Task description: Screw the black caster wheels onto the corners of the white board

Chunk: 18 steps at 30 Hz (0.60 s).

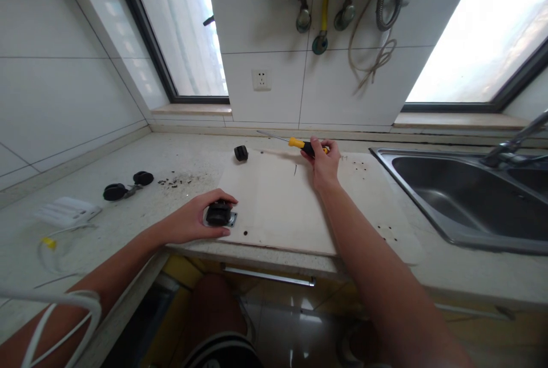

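Note:
My left hand (201, 217) is wrapped round a black caster wheel (218, 213) with a metal mounting plate, at the near left corner of a flat white board (282, 202). My right hand (321, 157) grips the yellow and black handle of a screwdriver (296, 142) above the board's far side; its thin shaft points left. A second black caster (241, 153) sits at the board's far left corner. Small holes (387, 233) show in the board near its right corners.
Two loose casters (115, 191) lie on the counter at left, near scattered screws (173, 181). A white box-shaped device (68, 211) with cables is farther left. The steel sink (454, 197) borders the board at right. Pipes (325, 8) hang on the back wall.

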Available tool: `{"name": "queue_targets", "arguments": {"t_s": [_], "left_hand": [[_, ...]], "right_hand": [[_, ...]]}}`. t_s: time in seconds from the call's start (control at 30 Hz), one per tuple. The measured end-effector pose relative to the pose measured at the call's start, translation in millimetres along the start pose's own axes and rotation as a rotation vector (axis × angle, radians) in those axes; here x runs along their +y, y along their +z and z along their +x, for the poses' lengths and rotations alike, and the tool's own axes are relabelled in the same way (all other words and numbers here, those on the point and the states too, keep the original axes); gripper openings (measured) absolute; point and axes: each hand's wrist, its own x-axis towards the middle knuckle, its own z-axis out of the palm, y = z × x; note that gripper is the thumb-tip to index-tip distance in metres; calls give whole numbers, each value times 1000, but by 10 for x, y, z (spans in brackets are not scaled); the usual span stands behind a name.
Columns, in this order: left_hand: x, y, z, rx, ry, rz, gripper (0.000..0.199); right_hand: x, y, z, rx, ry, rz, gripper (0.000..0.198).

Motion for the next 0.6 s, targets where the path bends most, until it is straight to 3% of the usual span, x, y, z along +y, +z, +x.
{"name": "queue_targets", "arguments": {"t_s": [0.2,0.37,0.43,0.5,0.6], "left_hand": [[-93,153,-143,133,-4,-146,79],[-114,372,-137,405,-8,-296,69],[-134,357,-29,625,-117,-284,72],[-204,233,115,843,-312,-195,75],[-410,-94,297,949,-546,-45,59]], "right_hand": [[-38,10,-50,1,14,12,80],[-46,19,-64,6,16,10,83],[-46,20,-64,12,17,9,84],[-43,20,-63,14,18,9,85],[-36,16,-61,12,18,8,83]]}}
